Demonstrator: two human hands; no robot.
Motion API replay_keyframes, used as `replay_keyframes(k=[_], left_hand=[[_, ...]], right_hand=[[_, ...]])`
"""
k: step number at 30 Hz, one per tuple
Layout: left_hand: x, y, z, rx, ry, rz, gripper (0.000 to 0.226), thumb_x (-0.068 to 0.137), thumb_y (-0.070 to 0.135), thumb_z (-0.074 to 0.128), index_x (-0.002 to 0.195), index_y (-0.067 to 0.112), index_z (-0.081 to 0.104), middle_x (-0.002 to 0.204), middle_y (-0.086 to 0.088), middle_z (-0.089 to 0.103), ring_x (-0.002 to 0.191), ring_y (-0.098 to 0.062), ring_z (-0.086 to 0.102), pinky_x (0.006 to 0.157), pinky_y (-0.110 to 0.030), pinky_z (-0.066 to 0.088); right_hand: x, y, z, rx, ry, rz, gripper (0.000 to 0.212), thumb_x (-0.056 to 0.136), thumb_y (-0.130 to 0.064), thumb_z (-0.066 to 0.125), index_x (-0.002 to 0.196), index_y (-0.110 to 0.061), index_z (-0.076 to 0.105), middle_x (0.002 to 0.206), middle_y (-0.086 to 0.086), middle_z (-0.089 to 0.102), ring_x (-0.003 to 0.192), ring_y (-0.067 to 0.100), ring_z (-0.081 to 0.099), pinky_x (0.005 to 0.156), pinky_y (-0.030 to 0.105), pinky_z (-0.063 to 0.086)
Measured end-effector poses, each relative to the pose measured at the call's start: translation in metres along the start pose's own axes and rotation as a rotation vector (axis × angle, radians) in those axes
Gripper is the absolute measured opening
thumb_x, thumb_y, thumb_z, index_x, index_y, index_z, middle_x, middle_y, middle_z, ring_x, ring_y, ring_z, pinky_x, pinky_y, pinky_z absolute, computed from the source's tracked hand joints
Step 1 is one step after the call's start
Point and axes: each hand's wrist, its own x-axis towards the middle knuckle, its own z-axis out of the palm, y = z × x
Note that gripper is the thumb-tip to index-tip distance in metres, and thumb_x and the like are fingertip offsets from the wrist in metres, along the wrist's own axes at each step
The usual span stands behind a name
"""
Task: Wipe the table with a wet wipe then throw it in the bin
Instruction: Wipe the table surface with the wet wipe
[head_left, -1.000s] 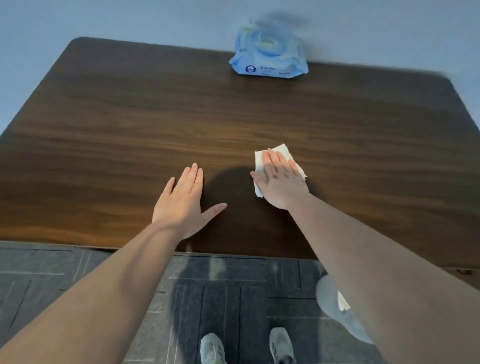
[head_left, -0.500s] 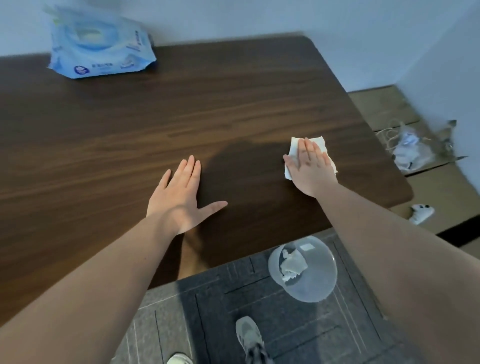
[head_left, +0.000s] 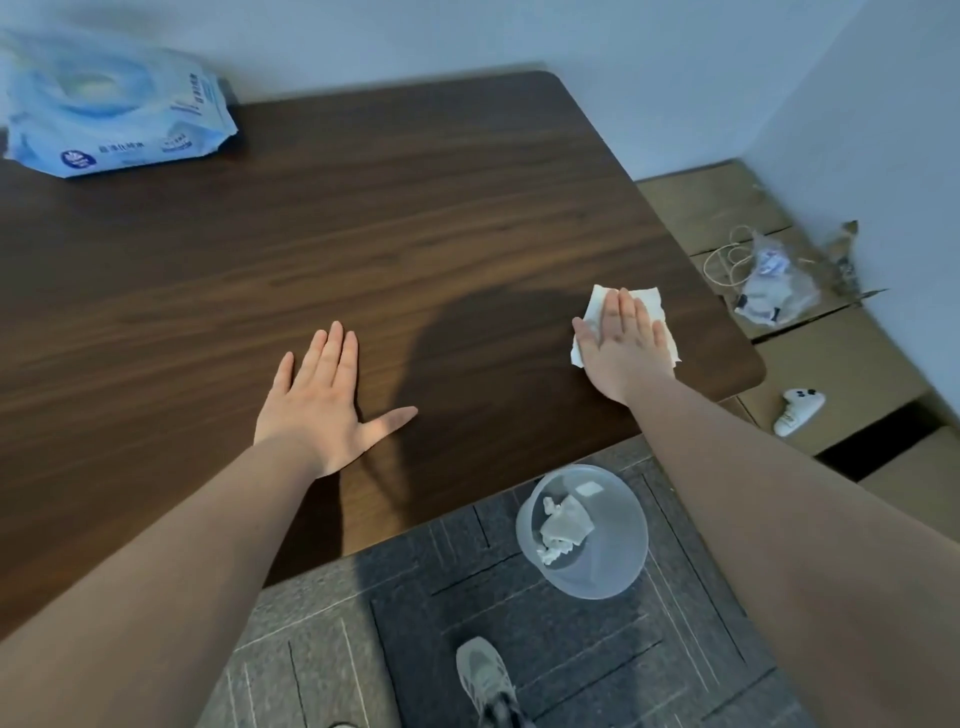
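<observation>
A white wet wipe lies flat on the dark wooden table, near its right front corner. My right hand presses down on the wipe with flat, straight fingers. My left hand rests palm-down on the table nearer the middle, fingers spread, holding nothing. A translucent round bin stands on the floor just below the table's front edge, under my right forearm, with crumpled white wipes inside.
A blue wet-wipe pack sits at the far left of the table by the wall. Flattened cardboard with a plastic bag and a white game controller lies right of the table. My shoe is on grey carpet.
My right hand has slid the wipe to the right, toward the table's right edge. My view has turned right, bringing the bin fully into sight. My left hand has stayed put.
</observation>
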Motion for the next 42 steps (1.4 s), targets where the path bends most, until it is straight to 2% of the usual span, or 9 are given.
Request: replay_keyframes(k=[7, 13, 19, 22, 29, 33, 36, 39, 42], left_hand=[[-0.016, -0.014, -0.003, -0.085, -0.014, 0.017, 0.099, 0.079, 0.081, 0.019, 0.151, 0.019, -0.008, 0.159, 0.005, -0.015, 0.145, -0.009, -0.014, 0.119, -0.038, -0.003], [-0.069, -0.096, 0.001, -0.031, 0.001, -0.035, 0.099, 0.079, 0.081, 0.015, 0.151, 0.019, -0.009, 0.159, 0.005, -0.015, 0.145, -0.009, -0.013, 0.119, -0.038, -0.002], [-0.159, -0.215, 0.017, -0.054, -0.020, -0.292, 0.116, 0.063, 0.088, 0.009, 0.151, 0.015, -0.011, 0.159, -0.002, -0.014, 0.146, -0.014, -0.011, 0.119, -0.038, 0.001], [-0.207, -0.276, 0.029, -0.076, -0.021, -0.443, 0.121, 0.062, 0.089, 0.010, 0.150, 0.010, -0.010, 0.160, -0.006, -0.012, 0.147, -0.017, -0.010, 0.120, -0.039, 0.004], [-0.291, -0.386, 0.058, -0.161, -0.031, -0.687, 0.129, 0.058, 0.093, 0.010, 0.150, 0.005, -0.011, 0.159, -0.011, -0.013, 0.147, -0.023, -0.008, 0.119, -0.042, 0.005], [-0.306, -0.409, 0.073, -0.208, 0.011, -0.708, 0.134, 0.055, 0.097, 0.017, 0.149, 0.005, -0.013, 0.158, -0.012, -0.018, 0.146, -0.024, -0.013, 0.119, -0.042, 0.001], [-0.305, -0.411, 0.078, -0.225, 0.063, -0.727, 0.137, 0.051, 0.097, 0.022, 0.150, 0.007, -0.010, 0.160, -0.011, -0.014, 0.147, -0.023, -0.011, 0.119, -0.041, 0.002], [-0.308, -0.412, 0.082, -0.254, 0.143, -0.711, 0.137, 0.050, 0.097, 0.020, 0.150, 0.006, -0.006, 0.160, -0.010, -0.009, 0.147, -0.022, -0.007, 0.118, -0.041, 0.004], [-0.309, -0.409, 0.083, -0.296, 0.160, -0.705, 0.138, 0.047, 0.094, 0.016, 0.149, 0.005, -0.010, 0.160, -0.008, -0.014, 0.146, -0.018, -0.013, 0.118, -0.037, -0.002]], right_hand=[[-0.040, -0.062, 0.017, -0.011, -0.040, -0.098, 0.068, 0.097, -0.054, 0.007, 0.149, -0.015, -0.014, 0.160, 0.003, -0.014, 0.146, 0.020, -0.013, 0.117, 0.040, -0.009], [-0.085, -0.162, 0.040, -0.058, -0.046, -0.285, 0.067, 0.097, -0.053, 0.006, 0.149, -0.015, -0.015, 0.160, 0.004, -0.015, 0.146, 0.021, -0.014, 0.116, 0.039, -0.011], [-0.136, -0.282, 0.065, -0.096, -0.023, -0.535, 0.068, 0.097, -0.054, 0.008, 0.150, -0.014, -0.007, 0.161, 0.004, -0.006, 0.147, 0.023, -0.007, 0.119, 0.044, -0.003], [-0.166, -0.347, 0.078, -0.101, -0.024, -0.658, 0.069, 0.097, -0.054, 0.010, 0.151, -0.013, -0.005, 0.161, 0.004, -0.003, 0.147, 0.024, -0.003, 0.119, 0.045, 0.000], [-0.237, -0.485, 0.112, -0.120, -0.053, -0.886, 0.067, 0.097, -0.053, 0.013, 0.151, -0.016, -0.002, 0.161, 0.000, -0.004, 0.147, 0.019, -0.006, 0.119, 0.041, -0.004], [-0.272, -0.546, 0.126, -0.138, -0.048, -0.988, 0.065, 0.097, -0.053, 0.016, 0.151, -0.018, 0.001, 0.161, 0.000, -0.001, 0.147, 0.020, -0.002, 0.118, 0.041, -0.004], [-0.293, -0.581, 0.134, -0.150, -0.010, -1.057, 0.065, 0.098, -0.052, 0.020, 0.151, -0.017, 0.006, 0.161, 0.001, 0.005, 0.147, 0.021, 0.002, 0.117, 0.040, -0.002], [-0.312, -0.611, 0.143, -0.147, -0.014, -1.118, 0.066, 0.098, -0.052, 0.023, 0.151, -0.016, 0.009, 0.161, 0.002, 0.008, 0.147, 0.020, 0.005, 0.117, 0.040, 0.000], [-0.331, -0.631, 0.151, -0.122, -0.034, -1.197, 0.063, 0.098, -0.050, 0.022, 0.151, -0.016, 0.011, 0.160, 0.001, 0.010, 0.147, 0.018, 0.005, 0.118, 0.040, 0.001]])
